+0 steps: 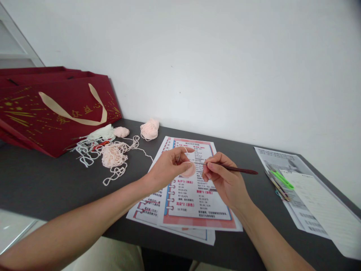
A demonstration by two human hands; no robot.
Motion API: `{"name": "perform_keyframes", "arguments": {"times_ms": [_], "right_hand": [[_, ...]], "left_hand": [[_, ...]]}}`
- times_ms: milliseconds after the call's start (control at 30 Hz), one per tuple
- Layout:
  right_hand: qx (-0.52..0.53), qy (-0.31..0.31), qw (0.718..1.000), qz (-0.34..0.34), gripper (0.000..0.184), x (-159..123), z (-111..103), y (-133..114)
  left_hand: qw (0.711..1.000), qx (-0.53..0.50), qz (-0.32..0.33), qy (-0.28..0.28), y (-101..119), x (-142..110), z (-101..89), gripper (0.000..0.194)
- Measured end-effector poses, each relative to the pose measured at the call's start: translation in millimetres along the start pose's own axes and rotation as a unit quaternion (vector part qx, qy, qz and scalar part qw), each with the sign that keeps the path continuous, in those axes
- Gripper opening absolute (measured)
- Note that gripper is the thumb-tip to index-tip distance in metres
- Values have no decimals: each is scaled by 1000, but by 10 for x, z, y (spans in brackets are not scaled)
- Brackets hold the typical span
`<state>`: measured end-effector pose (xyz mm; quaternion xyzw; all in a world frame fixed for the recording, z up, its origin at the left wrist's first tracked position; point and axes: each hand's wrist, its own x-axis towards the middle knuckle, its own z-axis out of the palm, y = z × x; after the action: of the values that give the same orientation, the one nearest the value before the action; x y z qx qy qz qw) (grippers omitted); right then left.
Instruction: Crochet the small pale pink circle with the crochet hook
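left hand (pixel 168 168): pinches pale pink crochet piece (pixel 188 171), above pattern sheet (pixel 194 197)
right hand (pixel 225 180): grips dark-handled hook (pixel 241 170)
step: seemingly working a stitch
next move: likely calls for steady tension

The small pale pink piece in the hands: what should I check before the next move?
1. Pale pink piece held: ok, in the left hand.
2. Dark-handled tool held: ok, in the right hand.
3. Tool's tip inside the piece: cannot tell, too small to make out.
4. Loose yarn heap neatly wound: not ok, loops straggle across the table.
5. Printed sheet fully visible: not ok, the hands cover part.
6. Bright green item clear of both hands: ok, on papers at right.
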<state>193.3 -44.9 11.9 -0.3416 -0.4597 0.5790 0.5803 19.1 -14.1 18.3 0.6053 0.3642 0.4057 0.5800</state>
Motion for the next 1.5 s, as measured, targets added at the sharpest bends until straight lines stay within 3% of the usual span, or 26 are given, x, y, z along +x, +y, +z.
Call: {"name": "perform_keyframes", "arguments": {"times_ms": [167, 400, 500, 633, 700, 833, 967, 1067, 1167, 1233, 1300, 1500], "right_hand": [[-106, -3, 991, -78, 11, -27, -52, 18], [-257, 13, 958, -123, 12, -106, -30, 46], [-353, 15, 916, -187, 12, -150, -7, 86], [-462, -29, 819, -340, 20, -192, 17, 180], [-491, -62, 780, -382, 24, -197, 20, 232], [-523, -97, 751, -392, 25, -156, -3, 290], [-535, -139, 728, -406, 26, -73, -65, 256], [-545, -164, 707, -420, 25, -42, -95, 222], [-579, -139, 681, -425, 22, -54, -71, 237], [-599, -111, 679, -410, 19, -77, -34, 267], [-593, -95, 698, -391, 17, -102, 1, 296], [-474, -27, 813, -338, 19, -187, 43, 281]], "left_hand": [[999, 20, 18, 23, -10, 0, 2, 33], [997, 66, 38, 27, -60, -9, -7, 36], [993, 101, 51, 36, -69, -16, -5, 36], [987, 134, 57, 65, -75, -32, 9, 35], [984, 144, 65, 79, -70, -50, 26, 34], [984, 149, 53, 79, -47, -83, 71, 31], [1000, 14, -8, 14, -50, -67, 73, 35], [988, -128, -88, -21, -63, -44, 59, 46], [975, -189, -119, -21, -74, -40, 67, 42], [974, -195, -117, -14, -84, -43, 84, 40], [980, -171, -99, 2, -97, -40, 97, 43], [998, 9, 5, 58, -123, 2, 57, 44]]}}
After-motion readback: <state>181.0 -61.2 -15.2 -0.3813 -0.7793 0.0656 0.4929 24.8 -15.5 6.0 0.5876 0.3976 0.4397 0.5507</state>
